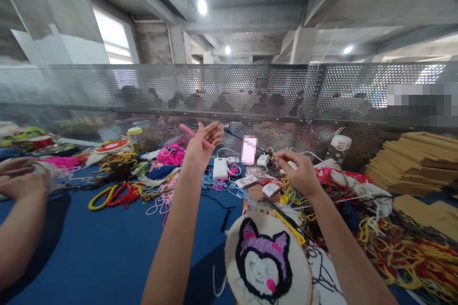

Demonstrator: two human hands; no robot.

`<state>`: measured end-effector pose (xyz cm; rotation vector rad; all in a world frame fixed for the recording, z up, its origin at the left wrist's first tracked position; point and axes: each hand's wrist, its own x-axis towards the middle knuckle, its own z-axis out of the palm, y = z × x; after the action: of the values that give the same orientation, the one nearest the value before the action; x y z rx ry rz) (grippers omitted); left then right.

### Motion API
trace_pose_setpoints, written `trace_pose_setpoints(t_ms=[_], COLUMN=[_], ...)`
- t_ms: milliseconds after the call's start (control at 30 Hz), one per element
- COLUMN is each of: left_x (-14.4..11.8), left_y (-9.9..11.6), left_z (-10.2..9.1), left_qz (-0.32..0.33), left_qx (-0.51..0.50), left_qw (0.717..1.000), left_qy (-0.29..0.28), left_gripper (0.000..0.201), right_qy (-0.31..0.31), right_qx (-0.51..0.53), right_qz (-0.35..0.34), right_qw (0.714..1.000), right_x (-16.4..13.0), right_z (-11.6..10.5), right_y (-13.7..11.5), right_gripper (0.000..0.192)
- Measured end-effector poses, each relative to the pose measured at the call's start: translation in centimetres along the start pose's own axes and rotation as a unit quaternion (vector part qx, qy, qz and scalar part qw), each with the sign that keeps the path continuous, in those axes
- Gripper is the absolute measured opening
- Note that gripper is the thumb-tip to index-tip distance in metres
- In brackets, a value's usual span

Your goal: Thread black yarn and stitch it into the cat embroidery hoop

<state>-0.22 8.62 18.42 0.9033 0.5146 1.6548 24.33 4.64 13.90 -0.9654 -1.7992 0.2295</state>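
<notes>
My left hand (202,145) is raised over the blue table (107,248) and pinches a pink punch-needle tool (193,134) with its fingers spread. My right hand (298,169) hovers to the right, its fingertips pinched on something thin that is hard to make out, perhaps a thread. Below both arms, near the front edge, rests an embroidery hoop (268,262) with a tufted purple, black and white cat-like face. A yellow-handled tool (289,226) lies at the hoop's upper right.
Tangled yarn (404,248) covers the right side, and pink, blue and yellow skeins (161,171) lie behind. Stacked cardboard (418,157) stands far right. Another person's hands (21,178) work at the left. A perforated metal screen (229,90) closes the back.
</notes>
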Motion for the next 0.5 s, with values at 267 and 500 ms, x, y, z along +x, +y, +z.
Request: trace_pose_setpoints(t_ms=[267,500], left_x=[-0.48,-0.50], left_y=[-0.55,-0.24], left_z=[0.55,0.59], left_qz=[-0.052,-0.061], left_qx=[-0.049,-0.068], left_qw=[0.996,0.995], left_qy=[-0.046,-0.037], left_gripper=[0.060,0.063], right_qy=[-0.033,-0.024], right_qx=[-0.079,-0.102], right_qz=[-0.078,-0.078], right_qw=[0.993,0.991], right_x=[-0.14,-0.12], right_z=[-1.07,-1.38], right_y=[-0.33,-0.21], right_gripper=[0.014,0.014])
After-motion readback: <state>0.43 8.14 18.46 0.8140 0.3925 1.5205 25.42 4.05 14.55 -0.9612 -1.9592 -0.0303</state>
